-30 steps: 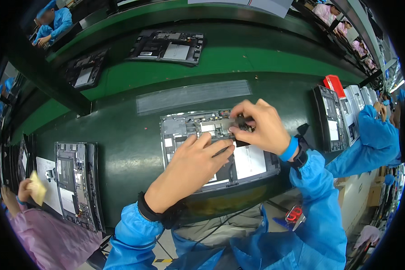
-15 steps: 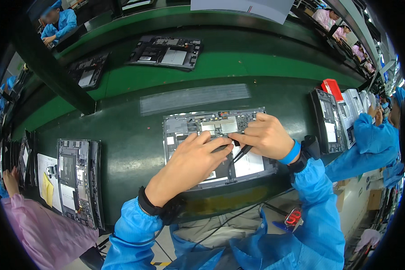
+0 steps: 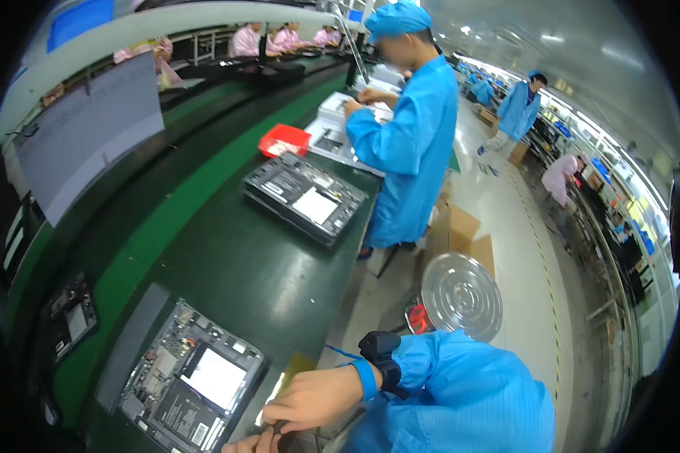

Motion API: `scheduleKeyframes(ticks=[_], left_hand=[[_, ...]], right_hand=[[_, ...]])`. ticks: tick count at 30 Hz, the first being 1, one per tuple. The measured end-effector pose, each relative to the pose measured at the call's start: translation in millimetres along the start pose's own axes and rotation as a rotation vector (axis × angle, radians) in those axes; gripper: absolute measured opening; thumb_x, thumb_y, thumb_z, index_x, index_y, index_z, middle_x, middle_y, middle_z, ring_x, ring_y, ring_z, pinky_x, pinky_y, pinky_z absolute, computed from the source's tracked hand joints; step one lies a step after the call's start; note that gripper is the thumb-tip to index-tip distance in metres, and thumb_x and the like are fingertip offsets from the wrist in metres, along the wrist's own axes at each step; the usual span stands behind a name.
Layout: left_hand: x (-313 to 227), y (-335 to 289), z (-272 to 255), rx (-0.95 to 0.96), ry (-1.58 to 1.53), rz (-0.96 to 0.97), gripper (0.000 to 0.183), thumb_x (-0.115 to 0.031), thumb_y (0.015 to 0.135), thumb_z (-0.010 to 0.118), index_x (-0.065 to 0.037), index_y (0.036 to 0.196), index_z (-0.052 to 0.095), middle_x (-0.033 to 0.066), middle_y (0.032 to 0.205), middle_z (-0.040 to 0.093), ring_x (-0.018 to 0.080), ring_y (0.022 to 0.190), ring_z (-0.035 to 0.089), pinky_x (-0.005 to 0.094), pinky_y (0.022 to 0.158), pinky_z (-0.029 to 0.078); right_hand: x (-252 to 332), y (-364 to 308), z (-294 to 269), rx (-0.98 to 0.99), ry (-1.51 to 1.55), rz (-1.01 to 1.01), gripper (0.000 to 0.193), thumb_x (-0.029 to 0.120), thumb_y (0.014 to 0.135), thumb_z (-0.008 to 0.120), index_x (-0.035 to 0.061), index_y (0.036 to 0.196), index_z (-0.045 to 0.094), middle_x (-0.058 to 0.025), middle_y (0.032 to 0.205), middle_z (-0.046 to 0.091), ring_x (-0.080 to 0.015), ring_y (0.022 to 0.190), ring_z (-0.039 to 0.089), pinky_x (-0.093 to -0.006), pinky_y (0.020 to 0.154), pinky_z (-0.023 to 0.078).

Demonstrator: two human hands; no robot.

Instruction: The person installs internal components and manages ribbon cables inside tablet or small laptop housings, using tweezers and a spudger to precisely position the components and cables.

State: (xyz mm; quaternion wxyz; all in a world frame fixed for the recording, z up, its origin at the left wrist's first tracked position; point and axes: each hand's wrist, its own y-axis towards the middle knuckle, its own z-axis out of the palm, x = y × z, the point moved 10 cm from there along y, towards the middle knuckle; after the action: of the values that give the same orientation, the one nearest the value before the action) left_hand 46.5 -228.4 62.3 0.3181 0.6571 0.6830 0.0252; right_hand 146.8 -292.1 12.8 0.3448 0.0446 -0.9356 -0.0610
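My right hand (image 3: 313, 399), with a blue wristband and a black strap behind it, is at the table's near edge. Its fingers are closed in a pinch by a small dark piece I cannot make out. Just below, cut by the lower frame edge, the fingertips of my left hand (image 3: 254, 444) are bent together against the same spot. To the left of both hands lies an opened laptop base (image 3: 166, 366), its circuit board, black battery and white panel exposed. Neither hand touches it.
Farther up the green table (image 3: 257, 279) sits a stack of opened laptop bases (image 3: 306, 198) beside a red tray (image 3: 285, 140). A co-worker in blue (image 3: 412, 143) stands at the table's right side. A round stool (image 3: 462, 297) and a cardboard box (image 3: 461, 230) stand on the floor.
The view has swung to the right. My hands have left the laptop base and come together near the table's front edge. The black tweezers-like tool seen before is not recognisable now.
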Motion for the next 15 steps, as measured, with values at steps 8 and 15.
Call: scheduleKeyframes(ticks=[8, 15], left_hand=[[1.0, -35.3, 67.3, 0.086, -0.2, -0.095, 0.022, -0.006, 0.087, 0.075, -0.003, 0.106, 0.065, 0.0152, 0.095, 0.064, 0.0361, 0.085, 0.061, 0.046, 0.074, 0.047], [8.3, -40.7, 57.8, -0.066, -0.358, -0.15, 0.034, -0.006, 0.071, 0.088, -0.007, 0.1, 0.069, 0.0075, 0.093, 0.065, 0.0281, 0.078, 0.057, 0.0382, 0.066, 0.045]], right_hand=[[-31.2, -55.9, 5.2, -0.325, 0.901, 0.383, 0.021, 0.012, 0.09, 0.084, 0.0022, 0.107, 0.077, -0.01, 0.097, 0.078, -0.0145, 0.081, 0.074, -0.0257, 0.068, 0.057], [-29.9, -57.8, 29.9, -0.398, 0.744, 0.352, 0.027, 0.007, 0.08, 0.091, 0.0022, 0.104, 0.078, -0.0104, 0.096, 0.079, -0.0166, 0.083, 0.075, -0.0288, 0.073, 0.057]])
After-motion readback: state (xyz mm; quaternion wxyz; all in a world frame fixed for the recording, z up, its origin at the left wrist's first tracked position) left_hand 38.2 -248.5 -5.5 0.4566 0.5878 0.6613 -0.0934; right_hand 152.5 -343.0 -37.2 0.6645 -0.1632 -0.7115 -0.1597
